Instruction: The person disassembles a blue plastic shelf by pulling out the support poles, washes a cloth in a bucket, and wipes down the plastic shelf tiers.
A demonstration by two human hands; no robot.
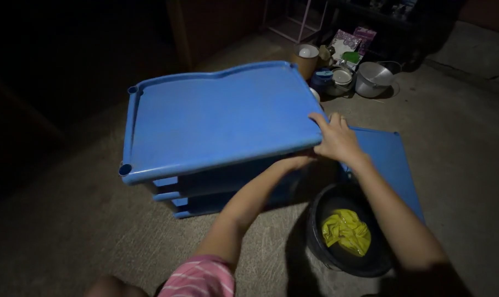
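A large blue plastic shelf panel with raised rims and round corner sockets is held tilted above a stack of more blue panels. My right hand grips its near right corner, fingers over the rim. My left hand reaches under that same edge and is mostly hidden beneath the panel. Another flat blue panel lies on the floor to the right.
A black basin with a yellow cloth sits on the concrete floor by my right forearm. At the back stand a metal pot, small containers, a brown cylinder and printed packets. The left side is dark.
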